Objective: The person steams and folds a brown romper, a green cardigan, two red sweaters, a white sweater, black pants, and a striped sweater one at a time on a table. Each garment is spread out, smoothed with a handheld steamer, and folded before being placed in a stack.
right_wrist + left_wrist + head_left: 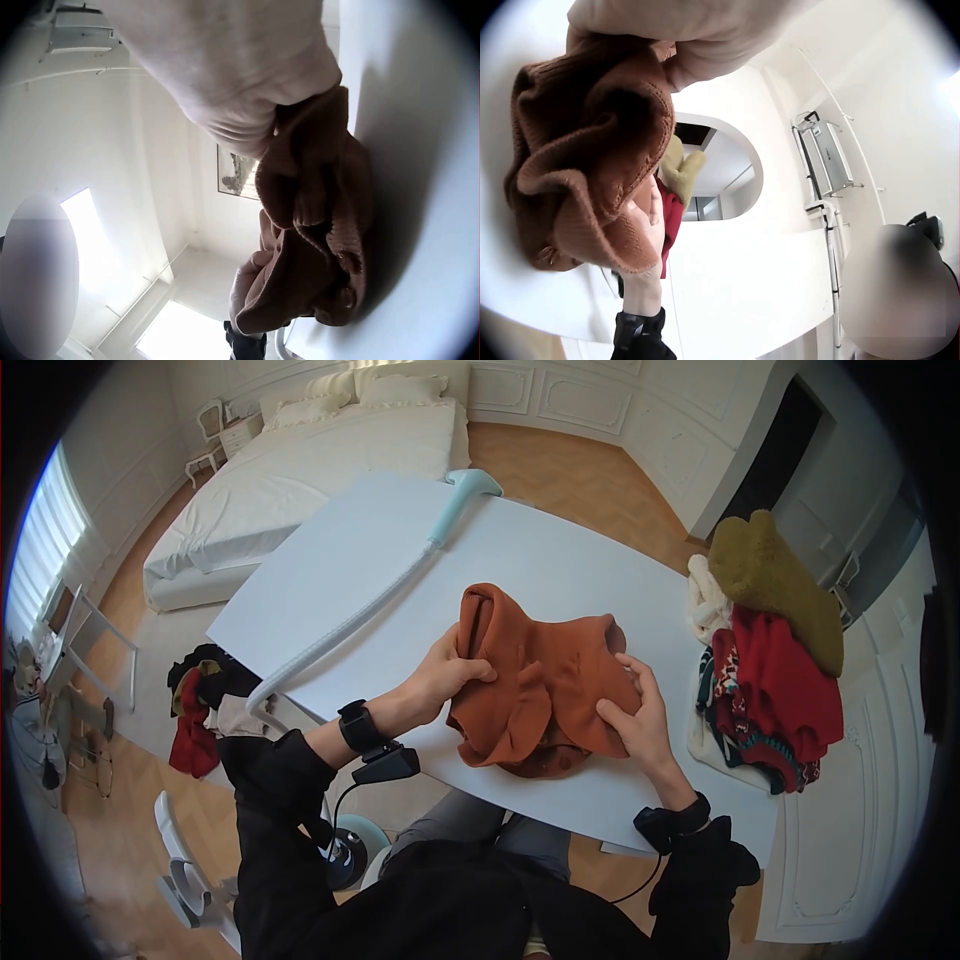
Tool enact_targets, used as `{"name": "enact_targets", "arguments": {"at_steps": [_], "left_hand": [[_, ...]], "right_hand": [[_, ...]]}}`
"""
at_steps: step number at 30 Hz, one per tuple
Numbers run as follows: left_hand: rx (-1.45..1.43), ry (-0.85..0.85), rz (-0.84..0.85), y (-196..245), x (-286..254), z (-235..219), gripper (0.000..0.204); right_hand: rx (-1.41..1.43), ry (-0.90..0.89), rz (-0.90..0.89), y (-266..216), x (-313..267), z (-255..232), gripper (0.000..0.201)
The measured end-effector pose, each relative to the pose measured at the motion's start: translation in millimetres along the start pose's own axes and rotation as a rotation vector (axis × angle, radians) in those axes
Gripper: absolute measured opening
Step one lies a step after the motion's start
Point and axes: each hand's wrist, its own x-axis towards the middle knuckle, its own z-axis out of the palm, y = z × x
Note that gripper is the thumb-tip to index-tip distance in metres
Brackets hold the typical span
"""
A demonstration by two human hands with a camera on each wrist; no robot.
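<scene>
A rust-orange knit garment (540, 680) is bunched and folded between my hands over the near part of the white table (600, 580). My left hand (455, 670) grips its left side with the thumb on top. On the right side, my right hand (645, 722) holds the cloth, thumb lying over the front. Folds of the garment (592, 165) hang open in the left wrist view, with ribbed knit showing. Small shiny round pieces (347, 298) show near its lower edge in the right wrist view. Most fingers are hidden behind the cloth.
A pale blue garment steamer head (470, 485) lies at the table's far edge, its hose (350, 622) running down to the left. Red clothes (785, 680) and an olive fleece piece (775, 580) are stacked at right. More clothes (205, 700) lie left; a bed (320, 470) stands behind.
</scene>
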Motion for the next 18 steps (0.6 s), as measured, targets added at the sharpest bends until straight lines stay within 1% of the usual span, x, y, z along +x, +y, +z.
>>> {"name": "enact_targets", "arguments": {"at_steps": [1, 2, 4, 5, 6, 7, 9, 11, 12, 14, 15, 16, 17, 18], "left_hand": [[0.017, 0.030, 0.044, 5, -1, -8, 0.063], [0.020, 0.036, 0.049, 12, -2, -18, 0.063], [0.034, 0.125, 0.077, 28, -5, -39, 0.062], [0.001, 0.176, 0.117, 40, -9, -46, 0.059], [0.024, 0.262, 0.144, 46, -9, -60, 0.055], [0.028, 0.301, 0.212, 53, -10, -77, 0.054], [0.049, 0.404, 0.321, 70, -8, -117, 0.050], [0.046, 0.508, 0.420, 88, -9, -152, 0.046], [0.025, 0.550, 0.480, 98, -12, -166, 0.044], [-0.040, 0.627, 0.482, 110, -13, -203, 0.041], [-0.018, 0.702, 0.542, 110, -11, -218, 0.042], [-0.017, 0.713, 0.545, 104, -6, -241, 0.042], [0.110, 0.758, 0.479, 90, 0, -270, 0.043], [0.233, 0.802, 0.409, 74, 3, -297, 0.045]], "right_hand": [[-0.017, -0.030, -0.045, -4, 12, 9, 0.056], [-0.034, -0.058, -0.090, -9, 25, 19, 0.055], [0.006, -0.097, -0.114, -22, 56, 43, 0.054], [0.042, -0.130, -0.135, -29, 75, 57, 0.052], [0.057, -0.141, -0.194, -31, 96, 73, 0.051], [0.073, -0.150, -0.252, -32, 119, 89, 0.049], [0.111, -0.196, -0.292, -45, 165, 124, 0.049], [0.264, -0.217, -0.301, -70, 204, 159, 0.049], [0.317, -0.329, -0.186, -85, 220, 167, 0.058], [0.310, -0.312, -0.190, -94, 245, 193, 0.065], [0.313, -0.319, -0.195, -93, 251, 198, 0.065], [0.190, -0.295, -0.169, -84, 259, 204, 0.068], [0.065, -0.273, -0.143, -76, 264, 210, 0.070], [0.062, -0.288, -0.145, -64, 264, 210, 0.070]]}}
